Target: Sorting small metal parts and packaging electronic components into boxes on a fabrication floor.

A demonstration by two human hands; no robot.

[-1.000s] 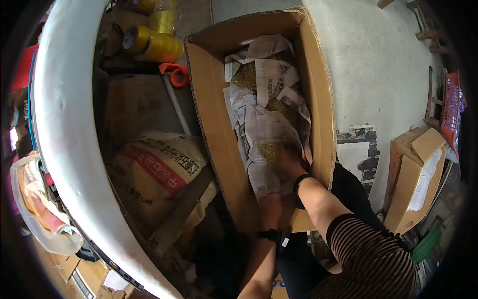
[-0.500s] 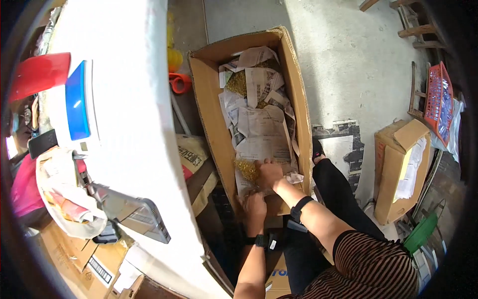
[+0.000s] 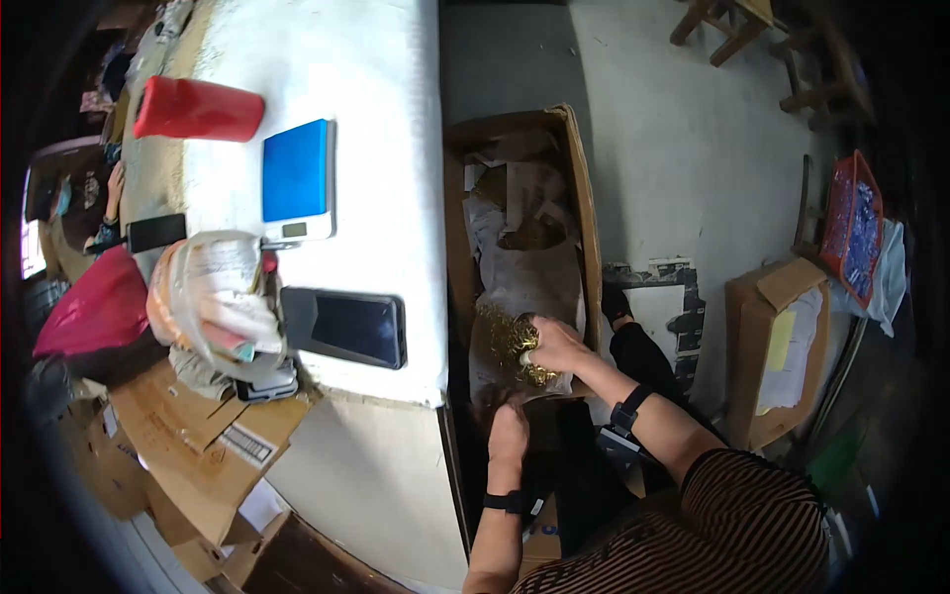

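Grey concrete floor under long brown cardboard box [image 3: 586, 213], paper-lined. My right hand [image 3: 556, 345] inside box's near end, fingers curled around clump of small gold metal pieces [image 3: 507, 340]. My left hand [image 3: 509, 432] just below clump, grip unclear.

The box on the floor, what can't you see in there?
Head view:
- Bottom of the box: hidden under crumpled paper.
- Gold bits: too small and blurred to tell what they are.
- Right hand fingers: curled into the gold bits, so their grip is hidden.
- Left hand: in shadow at the box's near end; whether it holds anything is unclear.
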